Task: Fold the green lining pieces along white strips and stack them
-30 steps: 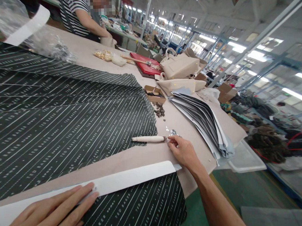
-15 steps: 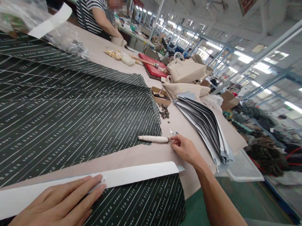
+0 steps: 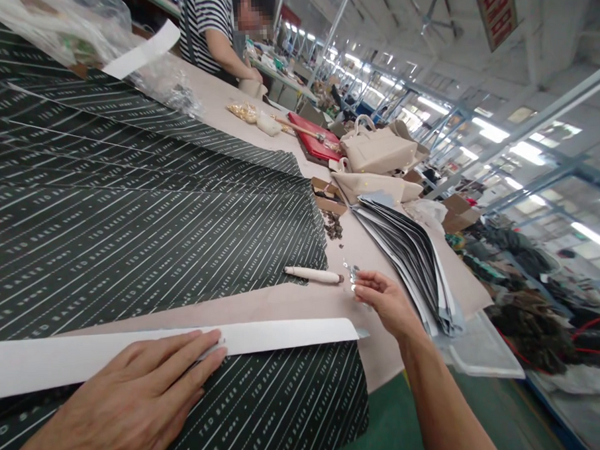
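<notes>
My left hand (image 3: 142, 381) lies flat, its fingers stretched out over a long white strip (image 3: 289, 331) and the dark printed fabric (image 3: 278, 405) under it. A small mark or hole shows on the strip by the fingertips. My right hand (image 3: 383, 301) is at a few small shiny metal pieces (image 3: 352, 273) on the table. Its thumb and forefinger look slightly apart; whether a tiny piece sits between them is hard to see. Left of these fingertips lies a pale-handled tool (image 3: 313, 275), partly on the larger sheet of dark printed fabric (image 3: 191, 243).
Beyond my right hand lies a stack of dark, pale-edged strips (image 3: 405, 253). Small brown pieces (image 3: 332, 227) lie by a cardboard box (image 3: 328, 196). Farther back are beige bags (image 3: 376, 149), a red item (image 3: 313, 138) and clear plastic (image 3: 167, 88). A person in a striped top (image 3: 212, 30) works across the table.
My right hand has drawn slightly back to the right, its fingers a little more apart. My left hand still lies on the white strip. The whole view has shifted slightly.
</notes>
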`<action>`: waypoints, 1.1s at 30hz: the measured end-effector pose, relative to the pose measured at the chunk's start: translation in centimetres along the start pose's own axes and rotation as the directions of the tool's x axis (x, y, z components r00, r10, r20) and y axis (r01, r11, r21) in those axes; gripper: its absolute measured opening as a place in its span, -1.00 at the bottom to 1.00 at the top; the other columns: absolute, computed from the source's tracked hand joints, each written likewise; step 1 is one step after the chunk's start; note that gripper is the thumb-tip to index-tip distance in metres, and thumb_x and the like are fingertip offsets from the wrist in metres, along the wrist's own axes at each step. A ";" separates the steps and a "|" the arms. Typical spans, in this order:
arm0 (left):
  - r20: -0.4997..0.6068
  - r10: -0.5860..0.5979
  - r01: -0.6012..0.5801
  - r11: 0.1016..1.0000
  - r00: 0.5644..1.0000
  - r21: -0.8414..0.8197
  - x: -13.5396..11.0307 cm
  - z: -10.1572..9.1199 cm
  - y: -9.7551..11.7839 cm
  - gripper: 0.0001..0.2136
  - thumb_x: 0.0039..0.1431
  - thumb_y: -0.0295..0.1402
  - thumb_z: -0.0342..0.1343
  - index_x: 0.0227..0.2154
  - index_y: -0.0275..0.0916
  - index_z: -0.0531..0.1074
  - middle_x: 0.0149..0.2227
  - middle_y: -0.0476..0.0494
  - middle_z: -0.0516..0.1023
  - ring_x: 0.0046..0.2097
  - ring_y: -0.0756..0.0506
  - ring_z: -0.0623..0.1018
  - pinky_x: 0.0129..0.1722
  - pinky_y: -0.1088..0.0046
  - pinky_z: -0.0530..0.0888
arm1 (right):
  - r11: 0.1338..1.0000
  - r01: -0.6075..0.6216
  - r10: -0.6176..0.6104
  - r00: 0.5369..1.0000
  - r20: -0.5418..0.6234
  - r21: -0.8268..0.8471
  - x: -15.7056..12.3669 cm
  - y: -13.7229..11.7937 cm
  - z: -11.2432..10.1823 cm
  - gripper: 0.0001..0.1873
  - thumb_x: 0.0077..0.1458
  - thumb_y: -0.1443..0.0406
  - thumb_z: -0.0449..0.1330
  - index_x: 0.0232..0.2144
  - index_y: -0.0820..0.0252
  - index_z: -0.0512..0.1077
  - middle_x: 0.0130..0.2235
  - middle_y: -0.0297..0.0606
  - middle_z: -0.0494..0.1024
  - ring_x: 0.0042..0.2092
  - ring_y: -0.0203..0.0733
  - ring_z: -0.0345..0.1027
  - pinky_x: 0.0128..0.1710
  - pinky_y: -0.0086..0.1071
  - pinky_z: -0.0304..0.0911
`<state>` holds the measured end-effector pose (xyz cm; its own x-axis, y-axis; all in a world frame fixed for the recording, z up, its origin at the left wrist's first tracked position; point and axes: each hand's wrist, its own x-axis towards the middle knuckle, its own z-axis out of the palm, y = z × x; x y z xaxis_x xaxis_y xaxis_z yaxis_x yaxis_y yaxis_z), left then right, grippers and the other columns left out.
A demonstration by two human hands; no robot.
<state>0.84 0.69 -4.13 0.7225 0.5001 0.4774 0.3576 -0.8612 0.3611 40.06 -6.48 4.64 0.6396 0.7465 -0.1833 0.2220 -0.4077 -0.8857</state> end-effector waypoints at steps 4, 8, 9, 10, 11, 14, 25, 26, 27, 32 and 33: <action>0.062 0.107 -0.113 0.989 0.992 0.098 1.3 -1.3 0.3 -0.62 0.35 -0.48 -0.14 0.13 -0.12 0.41 0.15 -0.01 0.50 0.12 -0.12 0.44 0.10 0.28 0.25 | 0.996 -0.012 0.006 0.997 0.077 0.085 -1.7 -1.9 1.7 -0.48 -0.32 0.14 0.52 -0.27 0.20 0.52 -0.35 -0.27 0.57 -0.35 -0.21 0.47 -0.30 -0.26 0.48; 0.104 0.085 -0.095 0.991 0.991 0.090 2.1 -2.9 1.2 -0.65 0.36 -0.51 -0.15 0.07 -0.19 0.43 0.07 -0.06 0.53 0.08 -0.13 0.45 0.05 0.26 0.30 | 0.999 0.014 -0.025 0.970 0.240 0.047 -3.6 -3.6 5.4 -0.60 -0.24 0.17 0.51 -0.33 0.19 0.53 -0.44 -0.33 0.54 -0.42 -0.24 0.46 -0.35 -0.31 0.48; 0.132 0.071 -0.081 0.994 0.989 0.077 2.2 -3.1 1.3 -0.67 0.36 -0.50 -0.13 0.07 -0.20 0.42 0.07 -0.08 0.52 0.09 -0.14 0.45 0.03 0.25 0.32 | 0.999 0.030 -0.036 0.955 0.296 0.024 -4.1 -3.9 6.6 -0.63 -0.20 0.17 0.49 -0.34 0.19 0.52 -0.44 -0.33 0.55 -0.43 -0.24 0.46 -0.37 -0.32 0.47; 0.164 0.055 -0.067 0.996 0.985 0.064 2.3 -3.3 1.4 -0.69 0.36 -0.49 -0.11 0.07 -0.21 0.41 0.07 -0.09 0.51 0.09 -0.16 0.44 0.01 0.24 0.34 | 0.999 0.046 -0.045 0.935 0.353 0.005 -4.6 -4.1 7.9 -0.66 -0.16 0.17 0.47 -0.34 0.20 0.52 -0.45 -0.33 0.55 -0.44 -0.24 0.47 -0.38 -0.32 0.46; 0.192 0.044 -0.055 0.997 0.980 0.051 2.3 -3.3 1.5 -0.70 0.35 -0.48 -0.07 0.07 -0.22 0.40 0.08 -0.10 0.50 0.09 -0.17 0.44 -0.02 0.22 0.36 | 0.998 0.058 -0.050 0.911 0.408 -0.008 -5.1 -4.3 9.3 -0.69 -0.13 0.17 0.45 -0.34 0.20 0.51 -0.45 -0.32 0.56 -0.44 -0.23 0.48 -0.38 -0.33 0.45; 0.248 0.024 -0.032 0.999 0.968 0.032 2.2 -3.3 1.5 -0.71 0.33 -0.44 0.01 0.09 -0.21 0.36 0.06 -0.11 0.48 0.05 -0.19 0.45 -0.08 0.20 0.38 | 0.995 0.101 -0.074 0.857 0.509 -0.025 -6.6 -4.5 13.1 -0.77 -0.05 0.19 0.37 -0.37 0.19 0.49 -0.49 -0.34 0.54 -0.45 -0.25 0.44 -0.43 -0.38 0.38; 0.253 0.031 -0.037 0.999 0.967 0.019 2.1 -3.2 1.2 -0.70 0.36 -0.38 -0.02 0.10 -0.31 0.33 -0.01 -0.12 0.47 0.03 -0.18 0.43 -0.13 0.18 0.37 | 0.928 0.288 -0.113 0.822 0.558 -0.236 -8.4 -5.6 17.4 -0.91 0.03 0.26 0.24 -0.41 0.17 0.48 -0.47 -0.38 0.52 -0.46 -0.29 0.38 -0.45 -0.43 0.28; 0.258 0.030 -0.036 0.999 0.966 0.019 2.1 -3.2 1.2 -0.71 0.36 -0.38 -0.01 0.09 -0.31 0.34 -0.02 -0.11 0.47 0.02 -0.17 0.43 -0.13 0.18 0.37 | 0.917 0.309 -0.123 0.820 0.559 -0.251 -8.5 -5.7 17.5 -0.92 0.04 0.27 0.23 -0.41 0.16 0.48 -0.47 -0.37 0.52 -0.45 -0.29 0.39 -0.44 -0.43 0.28; 0.265 0.030 -0.036 0.999 0.964 0.017 2.1 -3.1 1.2 -0.72 0.36 -0.38 0.00 0.08 -0.30 0.35 -0.03 -0.10 0.47 0.01 -0.17 0.43 -0.13 0.18 0.36 | 0.906 0.329 -0.133 0.817 0.561 -0.265 -8.6 -5.7 17.5 -0.93 0.04 0.28 0.22 -0.41 0.16 0.48 -0.47 -0.37 0.52 -0.45 -0.28 0.39 -0.44 -0.42 0.28; 0.255 0.042 -0.050 0.998 0.966 0.024 2.0 -3.1 1.3 -0.70 0.35 -0.38 0.02 0.10 -0.32 0.33 -0.02 -0.10 0.46 0.02 -0.17 0.42 -0.12 0.18 0.35 | 0.855 0.408 -0.166 0.800 0.577 -0.320 -8.9 -5.9 17.6 -0.92 0.06 0.32 0.17 -0.39 0.16 0.49 -0.48 -0.37 0.53 -0.46 -0.27 0.38 -0.45 -0.43 0.27; 0.254 0.045 -0.053 0.998 0.966 0.025 1.9 -3.2 1.3 -0.70 0.35 -0.38 0.01 0.10 -0.32 0.33 -0.01 -0.11 0.46 0.02 -0.17 0.42 -0.13 0.18 0.35 | 0.842 0.429 -0.177 0.793 0.583 -0.328 -8.9 -5.9 17.6 -0.91 0.06 0.33 0.17 -0.39 0.15 0.49 -0.47 -0.37 0.53 -0.46 -0.27 0.38 -0.44 -0.42 0.26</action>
<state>0.81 0.85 -0.21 0.8642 0.4218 0.2742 0.3336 -0.8884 0.3152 20.11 -1.48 4.02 0.0391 0.9707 -0.2371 0.7023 -0.1955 -0.6846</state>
